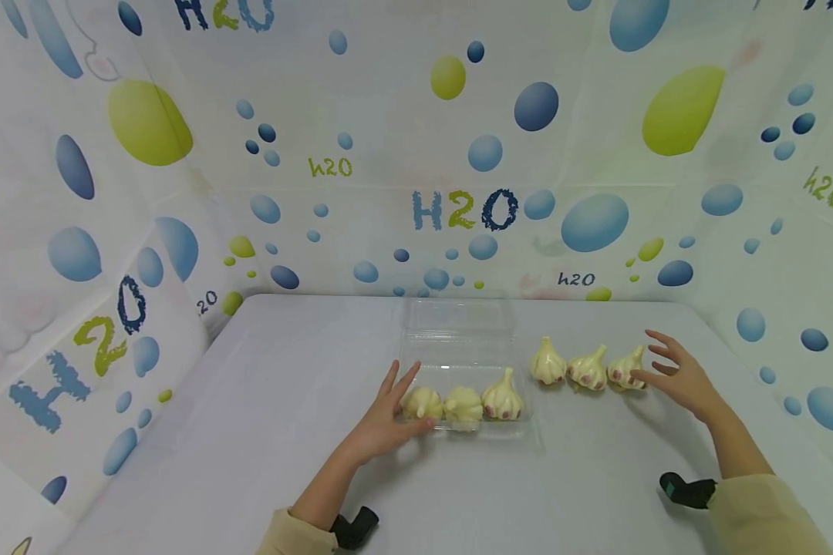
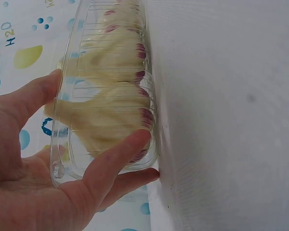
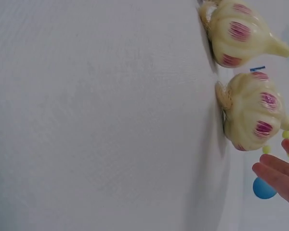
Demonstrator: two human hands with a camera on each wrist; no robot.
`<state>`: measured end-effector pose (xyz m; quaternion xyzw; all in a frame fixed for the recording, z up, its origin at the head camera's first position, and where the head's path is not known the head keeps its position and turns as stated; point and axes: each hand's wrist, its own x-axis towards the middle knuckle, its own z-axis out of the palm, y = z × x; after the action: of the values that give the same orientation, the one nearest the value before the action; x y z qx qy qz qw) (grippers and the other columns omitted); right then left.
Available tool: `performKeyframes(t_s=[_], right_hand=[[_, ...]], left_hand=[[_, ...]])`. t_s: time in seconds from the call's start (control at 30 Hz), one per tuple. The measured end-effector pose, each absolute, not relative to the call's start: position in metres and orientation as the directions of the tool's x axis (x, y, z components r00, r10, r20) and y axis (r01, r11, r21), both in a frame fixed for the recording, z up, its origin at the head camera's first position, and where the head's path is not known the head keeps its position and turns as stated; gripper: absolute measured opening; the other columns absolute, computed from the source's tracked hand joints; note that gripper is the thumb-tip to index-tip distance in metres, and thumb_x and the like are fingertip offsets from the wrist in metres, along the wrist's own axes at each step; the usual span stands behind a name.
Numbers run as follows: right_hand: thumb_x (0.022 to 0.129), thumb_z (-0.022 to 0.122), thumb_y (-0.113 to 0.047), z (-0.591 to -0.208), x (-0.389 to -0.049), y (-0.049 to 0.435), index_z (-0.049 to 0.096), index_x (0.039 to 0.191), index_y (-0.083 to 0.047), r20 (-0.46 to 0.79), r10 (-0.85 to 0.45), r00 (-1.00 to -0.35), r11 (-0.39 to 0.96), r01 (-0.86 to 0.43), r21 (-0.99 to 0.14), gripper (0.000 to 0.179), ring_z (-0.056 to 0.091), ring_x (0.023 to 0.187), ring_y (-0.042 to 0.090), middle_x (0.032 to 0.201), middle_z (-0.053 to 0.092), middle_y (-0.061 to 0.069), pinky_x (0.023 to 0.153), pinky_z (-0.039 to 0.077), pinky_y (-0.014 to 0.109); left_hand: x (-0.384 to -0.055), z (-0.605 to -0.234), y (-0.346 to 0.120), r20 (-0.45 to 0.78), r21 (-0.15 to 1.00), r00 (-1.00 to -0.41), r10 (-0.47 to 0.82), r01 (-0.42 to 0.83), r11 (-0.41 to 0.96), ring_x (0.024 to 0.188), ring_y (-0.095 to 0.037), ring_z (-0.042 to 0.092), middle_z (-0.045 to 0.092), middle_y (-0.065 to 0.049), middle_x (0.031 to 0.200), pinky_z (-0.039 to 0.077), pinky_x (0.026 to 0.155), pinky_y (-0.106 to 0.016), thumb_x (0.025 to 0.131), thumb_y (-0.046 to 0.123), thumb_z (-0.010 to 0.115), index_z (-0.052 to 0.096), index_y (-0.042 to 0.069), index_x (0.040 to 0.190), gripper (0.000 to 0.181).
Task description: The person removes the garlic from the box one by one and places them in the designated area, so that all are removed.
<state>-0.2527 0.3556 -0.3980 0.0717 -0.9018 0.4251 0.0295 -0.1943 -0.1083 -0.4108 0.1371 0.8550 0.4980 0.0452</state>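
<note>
A clear plastic clamshell box (image 1: 531,432) holds three garlic bulbs (image 1: 503,399) in a row, its hinged lid (image 1: 458,317) laid back. At the box's front left corner is the left hand (image 1: 382,424), fingers spread and fairly straight. The left wrist view has its fingers (image 2: 118,156) against the box wall and rim. Three more garlic bulbs (image 1: 587,370) stand in a row to the right of the box. Beside the rightmost of these is the right hand (image 1: 680,385), fingers loosely spread and holding nothing. In the right wrist view its fingertips (image 3: 274,168) appear just beyond a purple-marked bulb (image 3: 253,113).
Under everything lies a white tabletop (image 1: 284,401). A white cloth (image 1: 389,100) printed with blue and green drops hangs behind and at the sides. Dark wrist devices (image 1: 687,491) sit near both sleeve cuffs.
</note>
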Motion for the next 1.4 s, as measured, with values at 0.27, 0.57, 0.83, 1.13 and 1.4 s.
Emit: performKeyframes(t_s=[0.27,0.57,0.83,1.13,1.4], right_hand=[[0.086,0.065,-0.024,-0.388,-0.245,0.354,0.013,0.145,-0.004,0.191,-0.082,-0.978,0.657,-0.197,-0.728,0.081,0.033,0.114,0.059,0.135,0.025,0.039,0.083,0.036,0.061],[0.086,0.065,-0.021,-0.377,-0.240,0.345,0.015,0.146,-0.007,0.239,-0.092,-0.967,0.659,-0.239,-0.713,0.080,0.035,0.114,0.058,0.136,0.026,0.037,0.081,0.038,0.057],[0.085,0.066,-0.020,-0.369,-0.238,0.330,0.016,0.146,-0.010,0.260,-0.111,-0.959,0.645,-0.269,-0.716,0.080,0.036,0.116,0.055,0.138,0.027,0.033,0.083,0.036,0.051],[0.082,0.070,-0.016,-0.362,-0.237,0.306,0.020,0.146,-0.012,0.295,-0.159,-0.942,0.615,-0.329,-0.717,0.081,0.038,0.117,0.051,0.139,0.030,0.028,0.084,0.038,0.054],[0.082,0.070,-0.015,-0.353,-0.232,0.278,0.024,0.144,-0.010,0.314,-0.227,-0.922,0.575,-0.387,-0.721,0.077,0.038,0.119,0.049,0.140,0.031,0.026,0.086,0.038,0.053]], left_hand=[[-0.193,-0.409,-0.108,0.057,0.863,-0.957,0.283,0.190,0.469,0.130,-0.046,0.022,-0.005,-0.012,0.152,0.029,0.094,-0.062,0.079,0.030,0.072,0.022,0.030,0.146,0.084],[-0.195,-0.411,-0.109,0.062,0.857,-0.956,0.285,0.198,0.477,0.129,-0.045,0.024,-0.004,-0.014,0.152,0.032,0.095,-0.058,0.079,0.032,0.072,0.023,0.026,0.146,0.084],[-0.195,-0.413,-0.109,0.066,0.850,-0.957,0.284,0.203,0.486,0.131,-0.045,0.021,-0.003,-0.013,0.152,0.030,0.095,-0.060,0.078,0.033,0.072,0.023,0.028,0.146,0.084],[-0.196,-0.413,-0.109,0.062,0.848,-0.959,0.278,0.197,0.492,0.132,-0.045,0.016,-0.003,-0.014,0.152,0.027,0.095,-0.062,0.078,0.032,0.073,0.023,0.024,0.146,0.084],[-0.195,-0.413,-0.109,0.053,0.843,-0.960,0.275,0.190,0.503,0.134,-0.043,0.008,-0.003,-0.012,0.152,0.023,0.096,-0.064,0.078,0.034,0.072,0.020,0.027,0.147,0.086]])
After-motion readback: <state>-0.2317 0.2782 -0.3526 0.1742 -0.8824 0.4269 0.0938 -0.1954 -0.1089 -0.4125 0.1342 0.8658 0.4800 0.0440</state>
